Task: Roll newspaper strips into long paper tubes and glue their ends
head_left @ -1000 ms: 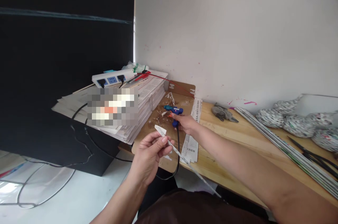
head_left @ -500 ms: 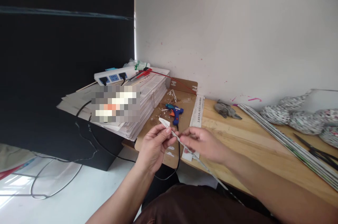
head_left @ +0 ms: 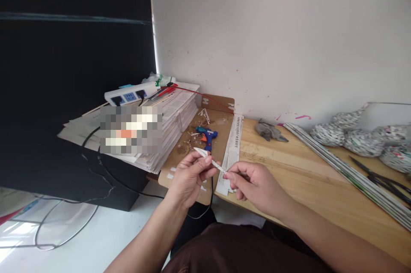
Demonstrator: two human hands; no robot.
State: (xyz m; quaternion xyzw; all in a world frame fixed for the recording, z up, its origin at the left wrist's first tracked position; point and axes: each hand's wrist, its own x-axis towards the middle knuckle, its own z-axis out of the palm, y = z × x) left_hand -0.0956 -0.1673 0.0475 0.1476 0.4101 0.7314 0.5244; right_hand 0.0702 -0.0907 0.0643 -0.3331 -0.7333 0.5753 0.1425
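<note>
Since a second ago, when it was at the glue gun [head_left: 210,134], my right hand [head_left: 252,183] has come back to the thin paper roll [head_left: 219,167]; compared with half a second ago it sits further down the roll, and the white flap [head_left: 201,152] at the far end looks narrower.

Biggest around me is the wooden desk [head_left: 272,157], running off to my right, with the newspaper stack [head_left: 185,123] to my left. A bundle of long paper tubes [head_left: 337,169] lies slantwise on the desk, near some woven paper pieces [head_left: 362,142]; the tubes look fully rolled. Between stack and desk lies a cardboard sheet [head_left: 221,123], with the glue gun set down on it among small scraps.

As for my hands, the left [head_left: 189,178] pinches the roll just below the flap, thumb against curled fingers; the right nips it lower down between thumb and fingertips. That holds the roll tilted in the air, over the near part of the cardboard. Past my right hand I can't see it.

I'd judge most of the rolling done, since the visible shaft looks tight. Only the flap seems left; whether glue is on it, I can't tell.
</note>
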